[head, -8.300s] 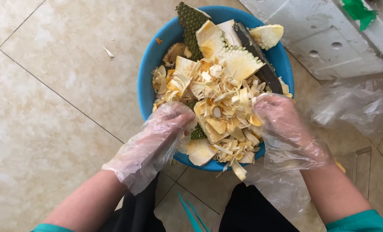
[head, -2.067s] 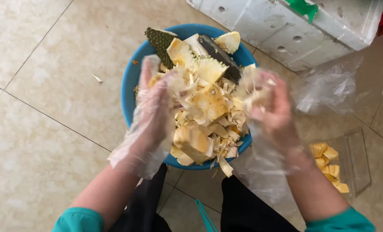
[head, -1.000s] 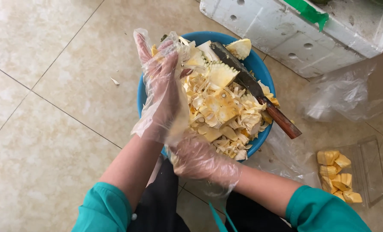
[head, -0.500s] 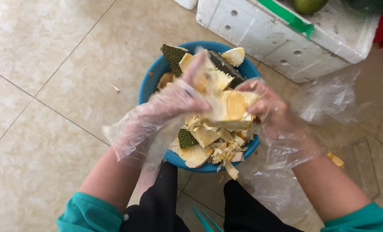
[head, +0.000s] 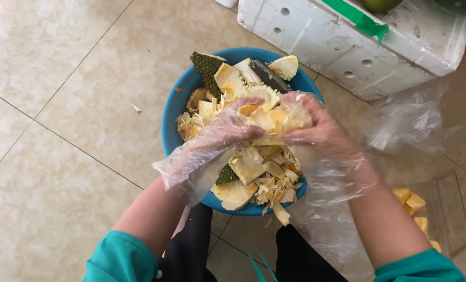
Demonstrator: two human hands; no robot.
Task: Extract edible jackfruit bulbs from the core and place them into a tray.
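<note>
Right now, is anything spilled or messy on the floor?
Yes. A small pale scrap lies on the floor tiles left of the blue bowl, away from the pile. One strip of fruit waste hangs over the bowl's near rim. Both hands hold a fruit piece above the bowl.

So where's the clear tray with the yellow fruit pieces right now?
The clear tray sits on the tiled floor at the far right of the head view, beside the person's right forearm and below the crumpled plastic bag.

Got loose clear plastic gloves on my left hand [head: 220,138] and right hand [head: 316,130]; teal sleeves; black trousers.
</note>
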